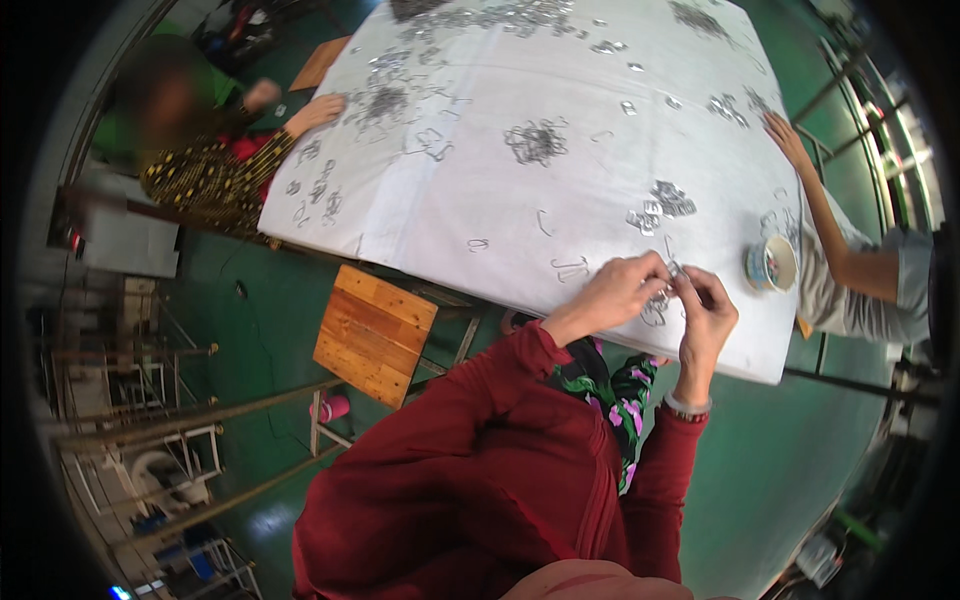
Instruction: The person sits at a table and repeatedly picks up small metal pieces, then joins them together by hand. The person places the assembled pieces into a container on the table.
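Note:
My left hand (622, 287) and my right hand (708, 312) meet over the table's near edge, fingertips pinched around a small shiny metal piece (674, 269). A thin wire seems to stick up from it; its exact shape is mostly covered by my fingers. Just below the fingers, a few shiny metal pieces (655, 310) lie on the white cloth. Beyond my hands is a small heap of flat silvery metal pieces (672, 199). To the left of my left hand lie loose bent wire hooks (571, 268).
A white-clothed table (480, 210) carries a tangled wire pile (535, 142) and more scattered metal bits. A round tub (771, 265) stands right of my hands. One person (215, 160) sits far left; another person's forearm (820, 195) rests at the right. A wooden stool (375, 335) stands left.

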Motion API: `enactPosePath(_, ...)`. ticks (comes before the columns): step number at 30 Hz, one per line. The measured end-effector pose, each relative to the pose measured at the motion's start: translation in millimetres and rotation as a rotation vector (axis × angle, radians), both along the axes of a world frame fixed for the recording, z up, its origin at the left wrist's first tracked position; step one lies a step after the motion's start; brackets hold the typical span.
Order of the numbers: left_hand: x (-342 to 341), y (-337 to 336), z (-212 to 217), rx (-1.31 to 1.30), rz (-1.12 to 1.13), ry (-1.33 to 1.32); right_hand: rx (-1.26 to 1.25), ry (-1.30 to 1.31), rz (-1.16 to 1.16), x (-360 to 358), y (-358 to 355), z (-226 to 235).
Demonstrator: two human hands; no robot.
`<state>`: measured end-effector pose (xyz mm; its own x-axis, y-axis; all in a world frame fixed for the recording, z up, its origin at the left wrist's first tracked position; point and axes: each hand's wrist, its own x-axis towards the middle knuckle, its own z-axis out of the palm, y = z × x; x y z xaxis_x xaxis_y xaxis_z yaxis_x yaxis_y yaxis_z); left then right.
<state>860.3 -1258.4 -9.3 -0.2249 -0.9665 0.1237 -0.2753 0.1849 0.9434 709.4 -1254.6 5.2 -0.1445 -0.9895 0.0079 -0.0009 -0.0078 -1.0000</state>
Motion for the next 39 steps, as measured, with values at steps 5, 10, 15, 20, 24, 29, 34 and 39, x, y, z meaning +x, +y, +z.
enactPosePath(5, 8, 8, 3, 0.003, -0.011, 0.008, -0.004, -0.337, -0.012, 2, 3, -6)
enactPosePath(10, 56, -28, -17, -0.268, 0.425, -0.094, 0.026, -0.474, -0.022, -2, 5, -3)
enactPosePath(15, 166, -104, -33, 0.186, 0.833, -0.718, -0.002, -0.454, -0.033, -13, 20, 17)
enactPosePath(20, 184, -118, -72, 0.023, 0.628, -0.827, -0.035, -0.438, -0.013, -18, 31, 26)
enactPosePath(24, 171, -109, -60, 0.011, 0.666, -0.752, -0.046, -0.422, -0.005, -22, 39, 28)
enactPosePath(29, 163, -111, -57, 0.006, 0.624, -0.800, -0.053, -0.406, -0.024, -37, 55, 33)
enactPosePath(34, 165, -121, -67, 0.012, 0.538, -0.918, -0.063, -0.391, -0.059, -45, 65, 34)
enactPosePath(39, 169, -115, -53, -0.100, 0.561, -0.904, -0.063, -0.394, -0.098, -56, 78, 31)
